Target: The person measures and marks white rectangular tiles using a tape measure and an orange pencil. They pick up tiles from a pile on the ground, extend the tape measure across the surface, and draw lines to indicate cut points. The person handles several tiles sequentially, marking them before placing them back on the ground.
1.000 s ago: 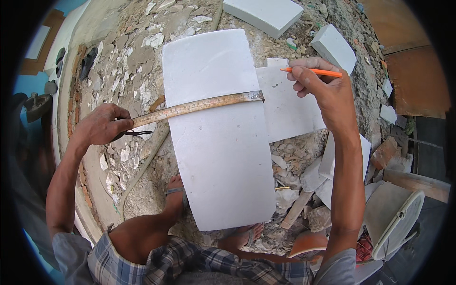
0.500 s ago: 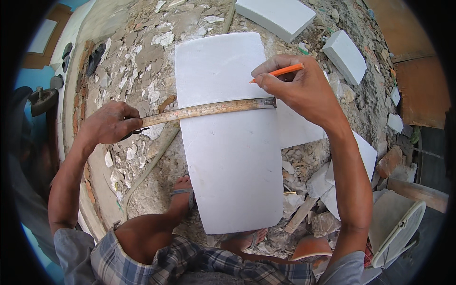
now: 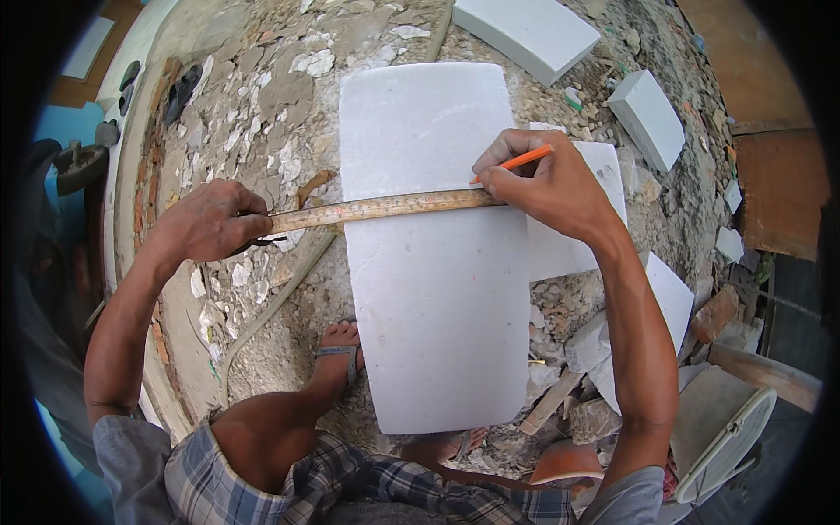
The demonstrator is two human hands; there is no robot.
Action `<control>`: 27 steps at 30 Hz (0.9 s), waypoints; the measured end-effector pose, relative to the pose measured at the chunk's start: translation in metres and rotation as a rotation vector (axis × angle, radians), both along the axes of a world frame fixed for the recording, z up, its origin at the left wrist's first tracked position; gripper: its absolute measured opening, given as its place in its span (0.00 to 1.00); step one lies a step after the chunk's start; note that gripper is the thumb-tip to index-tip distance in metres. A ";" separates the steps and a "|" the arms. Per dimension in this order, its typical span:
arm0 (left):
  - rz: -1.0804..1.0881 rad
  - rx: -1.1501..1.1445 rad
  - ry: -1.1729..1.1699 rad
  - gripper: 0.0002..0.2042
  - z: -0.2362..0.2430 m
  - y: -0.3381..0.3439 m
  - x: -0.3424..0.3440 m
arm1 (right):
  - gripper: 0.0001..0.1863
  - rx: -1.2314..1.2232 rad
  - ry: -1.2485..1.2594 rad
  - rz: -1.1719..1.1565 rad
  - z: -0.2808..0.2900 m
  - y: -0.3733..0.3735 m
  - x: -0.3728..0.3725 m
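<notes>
A long white block (image 3: 442, 324) with a smooth top lies in front of me, lengthwise away from my feet. Across it runs a worn yellowish measuring tape (image 3: 385, 207). My left hand (image 3: 214, 220) is closed on the tape's left end, off the block's left side; a dark piece shows below the fingers. My right hand (image 3: 547, 182) pinches an orange pencil (image 3: 528, 157), its tip down at the tape's upper edge near the block's right side. The right-hand fingers cover the tape's far right end.
Another white slab (image 3: 577, 210) lies beside the block, partly behind my right arm. Two thick white blocks, one at the top (image 3: 525, 39) and one at the right (image 3: 647, 118), rest on rubble. Broken pieces, a wooden strip (image 3: 551, 402) and a whitish container (image 3: 722, 424) are at lower right.
My right hand has come down, bringing the pencil tip from above the block to the tape's edge. It now covers the tape's metal end. The whole view has shifted slightly.
</notes>
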State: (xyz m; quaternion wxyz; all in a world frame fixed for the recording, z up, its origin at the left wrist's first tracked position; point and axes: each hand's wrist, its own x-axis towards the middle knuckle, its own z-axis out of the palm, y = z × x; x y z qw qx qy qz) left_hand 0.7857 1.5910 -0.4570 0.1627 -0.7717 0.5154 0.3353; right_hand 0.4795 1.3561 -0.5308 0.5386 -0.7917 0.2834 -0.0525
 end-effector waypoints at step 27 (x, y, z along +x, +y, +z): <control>0.021 -0.007 0.031 0.17 -0.001 0.003 0.002 | 0.11 -0.011 -0.014 0.028 -0.008 0.000 -0.001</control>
